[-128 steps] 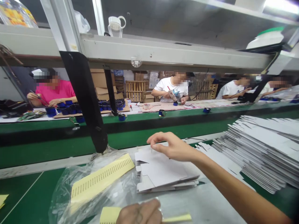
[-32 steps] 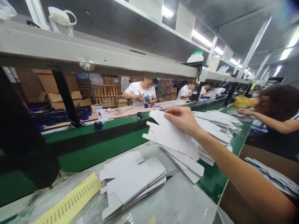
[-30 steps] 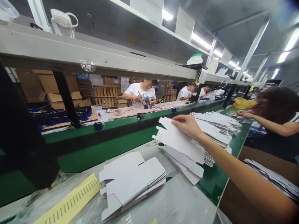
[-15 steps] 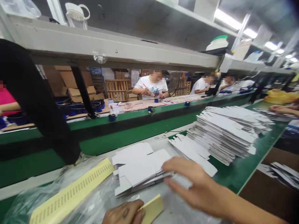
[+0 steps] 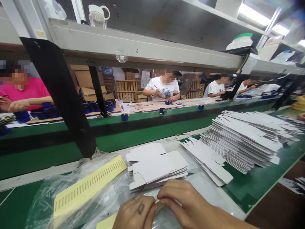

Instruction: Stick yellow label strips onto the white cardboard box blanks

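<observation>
My left hand (image 5: pixel 135 211), low in the head view, is closed on a yellow sheet (image 5: pixel 106 222) that sticks out on its left side. My right hand (image 5: pixel 188 203) meets it, thumb and forefinger pinching the sheet's pale edge between the two hands. Most of that sheet is hidden by my fingers. Just beyond my hands lies a small stack of flat white cartons (image 5: pixel 154 168). A longer yellow label sheet (image 5: pixel 90 186) with a row of dark print lies to the left, on clear plastic film (image 5: pixel 43 203).
Tall piles of flattened white cartons (image 5: pixel 240 143) stand to the right on the green bench (image 5: pixel 247 194). Past a black post (image 5: pixel 64 101), a green conveyor (image 5: pixel 143 130) carries small blue items. Several co-workers sit across it. A grey shelf beam (image 5: pixel 166 47) crosses overhead.
My right hand has left the white carton stack and come down to my left hand, its fingers now on the yellow sheet's edge. The whole view has shifted left.
</observation>
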